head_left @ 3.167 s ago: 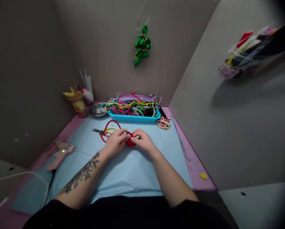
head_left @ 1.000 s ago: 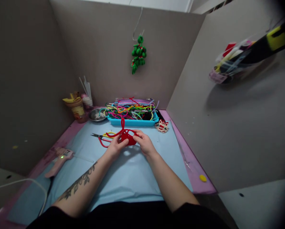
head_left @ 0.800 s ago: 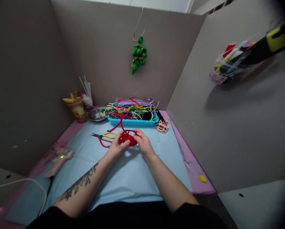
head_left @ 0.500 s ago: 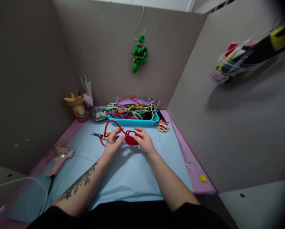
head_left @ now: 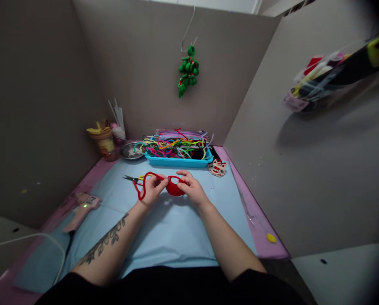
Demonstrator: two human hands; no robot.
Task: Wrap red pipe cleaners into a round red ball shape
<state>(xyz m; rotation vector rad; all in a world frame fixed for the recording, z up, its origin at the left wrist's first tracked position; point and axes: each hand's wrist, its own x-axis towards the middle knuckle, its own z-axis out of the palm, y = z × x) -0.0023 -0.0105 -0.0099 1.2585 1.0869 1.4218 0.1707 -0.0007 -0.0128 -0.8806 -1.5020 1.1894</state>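
A small rounded red piece of fuzzy pipe cleaner (head_left: 174,189), with an oval opening at its top, is held just above the blue sheet. My right hand (head_left: 194,191) grips its right side between thumb and fingers. At its left edge my left hand (head_left: 153,190) pinches a red pipe cleaner strand (head_left: 143,186), whose long loose part loops back over that hand and wrist. Scissors (head_left: 130,178) with dark blades and yellow handles lie just beyond my left hand, partly covered by the red strand.
A blue tray (head_left: 179,162) full of coloured pipe cleaners stands at the back. Left of it are a metal dish (head_left: 131,151) and a pot (head_left: 103,146). A pink glue gun (head_left: 81,212) lies at left. Beside the tray rests a red-and-white ornament (head_left: 217,168); tweezers (head_left: 248,212) lie along the right edge.
My left hand now pinches the strand right at the red piece. The strand's loop has dropped from standing upright to lying over my left hand. The view has shifted slightly.
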